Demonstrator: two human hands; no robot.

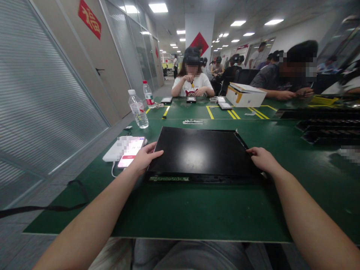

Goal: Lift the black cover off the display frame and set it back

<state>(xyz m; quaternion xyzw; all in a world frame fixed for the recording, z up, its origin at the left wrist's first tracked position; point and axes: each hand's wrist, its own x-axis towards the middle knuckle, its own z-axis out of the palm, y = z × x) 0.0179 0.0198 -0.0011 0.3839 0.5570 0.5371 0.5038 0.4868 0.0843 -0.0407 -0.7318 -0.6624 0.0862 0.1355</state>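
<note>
A black LCD screen panel (197,150) lies in front of me, slightly askew over a black frame (242,138) whose edge shows at the back right. Along the panel's near edge runs a green circuit board strip (168,179). My left hand (146,159) is closed on the panel's left edge, its thumb on top and its other fingers partly beneath. At the right edge, my right hand (261,159) grips with bent fingers; whether it pinches the panel, the frame or both, I cannot tell.
Left of the panel lie a lit phone (131,152) and a white box-shaped thing (112,150) with a cable. A water bottle (138,110) stands behind them. Black frames (323,129) lie at right. Across the green table (202,213), two people work near a white box (246,95).
</note>
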